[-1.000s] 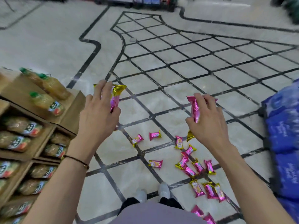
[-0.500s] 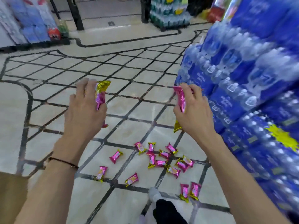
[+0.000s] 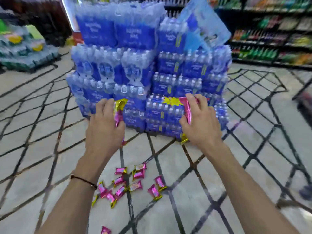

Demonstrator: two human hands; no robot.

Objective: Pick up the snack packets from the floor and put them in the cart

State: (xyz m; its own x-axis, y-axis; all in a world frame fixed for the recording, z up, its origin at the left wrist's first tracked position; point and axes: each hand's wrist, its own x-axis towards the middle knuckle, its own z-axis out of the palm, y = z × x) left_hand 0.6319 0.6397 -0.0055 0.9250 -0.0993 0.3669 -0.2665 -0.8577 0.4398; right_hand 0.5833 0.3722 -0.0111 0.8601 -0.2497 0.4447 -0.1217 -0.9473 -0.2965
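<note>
Two snack packets are held up in front of the body, one in each hand. The left hand (image 3: 104, 130) is curled round a pink packet (image 3: 119, 109), which is gripped upright between thumb and fingers, its crimped gold end showing above the thumb. The right hand (image 3: 201, 127) is closed in the same way round a second pink packet (image 3: 187, 109), and a gold end is seen below the palm. The hands are kept apart at about the same height. A thin dark cord bracelet (image 3: 84, 180) is worn on the left wrist.

Below and between the forearms, loose packets (image 3: 137, 174) are scattered on the floor (image 3: 33, 135), several of them touching or overlapping. A single packet (image 3: 105, 230) is cut off by the bottom edge. Pale tiles crossed by dark lines are seen all around.

Just beyond the hands, a tall stack of bottled-water packs (image 3: 135, 65) with blue labels is stood on the floor, and a yellow starburst label (image 3: 170, 100) is fixed to it near the right hand. Stocked shelves (image 3: 270, 34) are blurred at the far right, and a lower pile of packs (image 3: 25, 49) is seen at the far left.
</note>
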